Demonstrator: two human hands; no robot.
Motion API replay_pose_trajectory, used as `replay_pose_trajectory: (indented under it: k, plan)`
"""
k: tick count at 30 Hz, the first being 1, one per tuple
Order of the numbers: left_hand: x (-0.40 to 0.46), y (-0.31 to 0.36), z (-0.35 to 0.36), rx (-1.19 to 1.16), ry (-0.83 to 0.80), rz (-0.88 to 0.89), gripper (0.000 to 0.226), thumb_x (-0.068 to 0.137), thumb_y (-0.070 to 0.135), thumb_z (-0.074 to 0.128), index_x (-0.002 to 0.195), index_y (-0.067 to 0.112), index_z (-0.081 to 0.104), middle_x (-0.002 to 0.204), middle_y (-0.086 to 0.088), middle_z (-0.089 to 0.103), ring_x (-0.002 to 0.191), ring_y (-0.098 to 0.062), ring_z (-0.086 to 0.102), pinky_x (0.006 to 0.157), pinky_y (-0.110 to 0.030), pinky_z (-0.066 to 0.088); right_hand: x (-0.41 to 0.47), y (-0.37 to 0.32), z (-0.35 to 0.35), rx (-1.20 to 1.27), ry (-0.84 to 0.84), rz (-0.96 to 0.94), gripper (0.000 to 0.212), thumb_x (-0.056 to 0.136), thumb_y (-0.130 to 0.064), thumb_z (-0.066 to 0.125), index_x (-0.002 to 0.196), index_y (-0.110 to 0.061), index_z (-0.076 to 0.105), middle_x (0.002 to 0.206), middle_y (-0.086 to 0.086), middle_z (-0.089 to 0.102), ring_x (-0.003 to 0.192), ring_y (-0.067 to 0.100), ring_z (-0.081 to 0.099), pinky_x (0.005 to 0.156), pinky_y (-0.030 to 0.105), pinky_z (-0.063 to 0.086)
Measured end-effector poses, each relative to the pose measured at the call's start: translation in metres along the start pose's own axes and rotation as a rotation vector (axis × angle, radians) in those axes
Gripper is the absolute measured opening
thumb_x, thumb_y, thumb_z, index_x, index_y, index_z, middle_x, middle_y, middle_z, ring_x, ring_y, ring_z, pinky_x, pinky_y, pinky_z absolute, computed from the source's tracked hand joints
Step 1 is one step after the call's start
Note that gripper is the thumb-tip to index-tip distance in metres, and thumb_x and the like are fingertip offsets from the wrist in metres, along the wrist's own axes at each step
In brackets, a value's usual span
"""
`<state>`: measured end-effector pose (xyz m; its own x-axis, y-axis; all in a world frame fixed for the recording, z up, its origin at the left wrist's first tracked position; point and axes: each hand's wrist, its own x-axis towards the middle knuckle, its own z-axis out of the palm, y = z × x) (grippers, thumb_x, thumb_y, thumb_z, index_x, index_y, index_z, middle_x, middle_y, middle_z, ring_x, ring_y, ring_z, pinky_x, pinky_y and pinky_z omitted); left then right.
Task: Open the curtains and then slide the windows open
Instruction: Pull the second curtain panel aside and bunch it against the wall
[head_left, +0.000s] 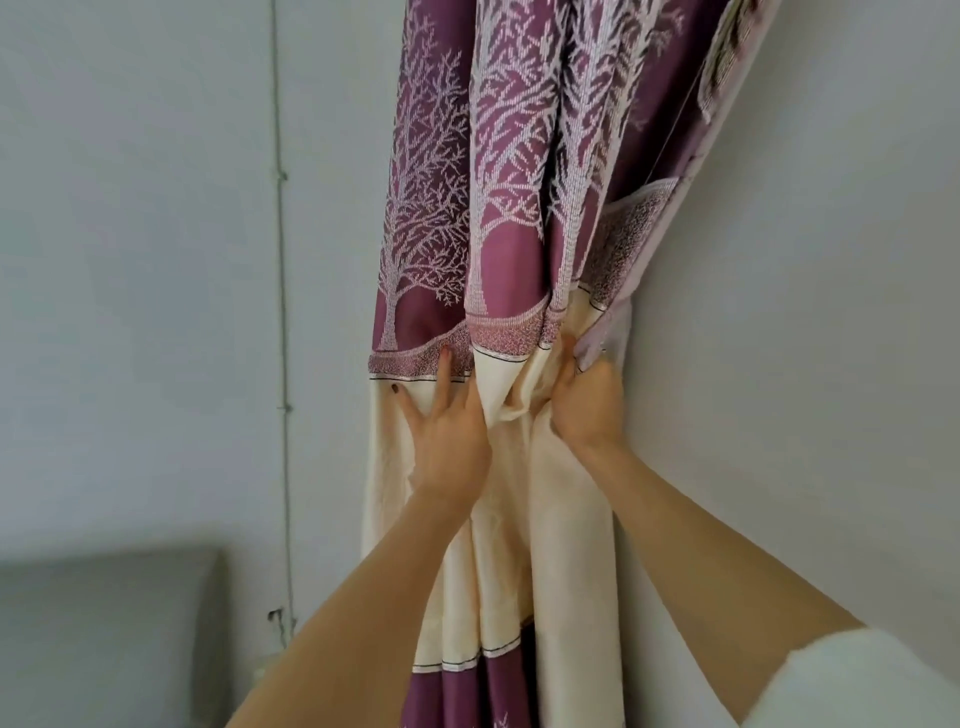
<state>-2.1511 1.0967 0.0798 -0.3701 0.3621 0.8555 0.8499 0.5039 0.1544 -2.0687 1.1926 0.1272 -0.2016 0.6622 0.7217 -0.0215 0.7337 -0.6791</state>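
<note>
Clearly soft and light, the curtain (498, 218), bunched against the right wall (810, 312), yields wherever pinched: the right hand (589, 400) clutches its cream folds, the left hand (449, 431) presses open-fingered.

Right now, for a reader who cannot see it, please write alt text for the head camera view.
Two bare hands gather a bunched curtain, purple with white tree patterns and a cream band, against a pale wall. The left hand presses spread fingers on the cream band; the right hand closes its grip on the folds. No window is visible.
</note>
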Motion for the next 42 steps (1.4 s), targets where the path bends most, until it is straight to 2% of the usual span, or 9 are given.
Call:
replay_pose_trajectory:
  k: [6, 19, 22, 25, 27, 31, 36, 38, 42]
  plan:
    - [0.048, -0.029, 0.054, -0.201, -0.046, -0.049, 0.084, 0.069, -0.018, 0.034, 0.143, 0.021, 0.024, 0.152, -0.002, 0.023, 0.142, -0.021, 0.012, 0.11, -0.061, 0.001, 0.051, 0.031, 0.055, -0.107, -0.031, -0.061, 0.02, 0.09, -0.015, 0.047, 0.103, -0.002, 0.055, 0.098, 0.022, 0.065, 0.09, 0.036, 0.062, 0.065, 0.029, 0.036]
    - [0.049, -0.074, 0.088, -0.157, -0.232, -0.191, 0.071, 0.072, -0.007, 0.032, 0.137, 0.022, 0.029, 0.142, -0.008, 0.039, 0.122, -0.034, 0.043, 0.109, -0.047, 0.025, 0.052, 0.049, 0.088, -0.311, -0.35, -0.139, 0.055, 0.067, -0.004, 0.07, 0.118, -0.003, 0.047, 0.122, 0.013, 0.056, 0.105, 0.032, 0.057, 0.083, 0.039, 0.048]
    - [0.027, -0.067, 0.064, -0.262, -0.206, -0.223, 0.067, 0.069, -0.004, 0.035, 0.129, 0.027, 0.031, 0.123, -0.005, 0.056, 0.116, -0.034, 0.048, 0.105, -0.048, 0.03, 0.034, 0.037, 0.075, -0.349, -0.377, -0.185, 0.052, 0.069, -0.004, 0.068, 0.117, -0.004, 0.049, 0.127, 0.013, 0.051, 0.106, 0.029, 0.056, 0.081, 0.036, 0.046]
    - [0.002, -0.05, 0.022, -0.434, -0.042, -0.202, 0.054, 0.067, 0.021, 0.045, 0.116, 0.035, 0.03, 0.091, 0.014, 0.056, 0.094, -0.02, 0.053, 0.095, -0.039, 0.035, 0.006, 0.018, 0.056, -0.327, -0.387, -0.183, 0.055, 0.072, -0.008, 0.062, 0.125, -0.011, 0.045, 0.135, 0.009, 0.045, 0.111, 0.027, 0.054, 0.08, 0.034, 0.045]
    - [-0.004, -0.042, -0.005, -0.496, 0.05, -0.149, 0.073, 0.064, 0.039, 0.054, 0.131, 0.033, 0.025, 0.116, 0.013, 0.052, 0.11, -0.014, 0.045, 0.096, -0.034, 0.03, -0.012, 0.005, 0.046, -0.281, -0.379, -0.155, 0.049, 0.075, -0.011, 0.059, 0.123, -0.013, 0.046, 0.13, 0.007, 0.05, 0.111, 0.028, 0.055, 0.08, 0.034, 0.043]
    - [-0.004, -0.025, -0.054, -0.298, 0.202, -0.038, 0.096, 0.062, 0.051, 0.067, 0.139, 0.027, 0.016, 0.147, 0.0, 0.031, 0.139, -0.02, 0.022, 0.11, -0.062, 0.01, -0.038, -0.013, 0.034, -0.291, -0.476, -0.122, 0.033, 0.076, -0.008, 0.056, 0.109, -0.013, 0.059, 0.112, 0.009, 0.062, 0.106, 0.028, 0.057, 0.07, 0.026, 0.034]
    - [0.007, 0.009, -0.113, -0.136, 0.325, 0.085, 0.105, 0.061, 0.084, 0.038, 0.142, 0.027, 0.003, 0.151, -0.013, 0.023, 0.141, -0.031, 0.012, 0.105, -0.066, 0.005, -0.068, -0.031, 0.018, -0.034, -0.515, -0.039, 0.032, 0.084, -0.042, 0.036, 0.104, -0.028, 0.056, 0.105, 0.001, 0.063, 0.101, 0.024, 0.057, 0.081, 0.033, 0.042]
    - [0.014, 0.018, -0.128, -0.122, 0.319, 0.073, 0.109, 0.057, 0.083, 0.042, 0.141, 0.032, -0.006, 0.152, -0.016, 0.02, 0.141, -0.036, 0.01, 0.104, -0.068, 0.004, -0.074, -0.036, 0.011, 0.054, -0.528, 0.063, 0.037, 0.076, -0.057, 0.03, 0.092, -0.035, 0.055, 0.096, -0.005, 0.059, 0.099, 0.022, 0.056, 0.087, 0.037, 0.043]
    - [0.028, 0.028, -0.14, -0.313, 0.202, -0.092, 0.108, 0.063, 0.065, 0.056, 0.14, 0.033, -0.012, 0.146, -0.014, 0.033, 0.139, -0.039, 0.014, 0.105, -0.068, 0.005, -0.077, -0.042, -0.004, 0.055, -0.622, 0.085, 0.034, 0.079, -0.051, 0.033, 0.096, -0.032, 0.056, 0.1, -0.004, 0.059, 0.101, 0.023, 0.055, 0.09, 0.038, 0.044]
